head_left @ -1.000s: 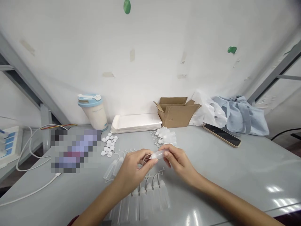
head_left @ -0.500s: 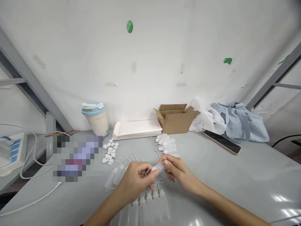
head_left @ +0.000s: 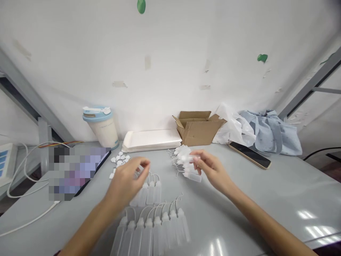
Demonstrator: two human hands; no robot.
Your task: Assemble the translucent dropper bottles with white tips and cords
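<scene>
My right hand (head_left: 210,168) pinches a small translucent plastic bottle (head_left: 195,159) over a pile of similar bottles (head_left: 192,176) with thin white strings at their necks. Its fingers partly cover the held bottle. Off to the left, my left hand (head_left: 127,179) is raised with thumb and fingers apart and nothing visible between them. It hovers close to the small white caps (head_left: 119,159) and partly hides a short row of string-necked bottles (head_left: 150,192). Nearer to me lies a longer row of the same bottles (head_left: 157,231), their strings curling away from me.
At the back stand a cup with a blue lid (head_left: 102,126), a stack of white envelopes (head_left: 153,139), an open cardboard box (head_left: 199,129), a white plastic bag (head_left: 233,128) and a blue cloth bag (head_left: 274,133). A phone (head_left: 250,155) lies right, a blurred-out device (head_left: 80,172) left.
My hands have moved apart. The right one carried the small bottle away from me to the pile; the left let go of it and moved left. The view has also shifted slightly.
</scene>
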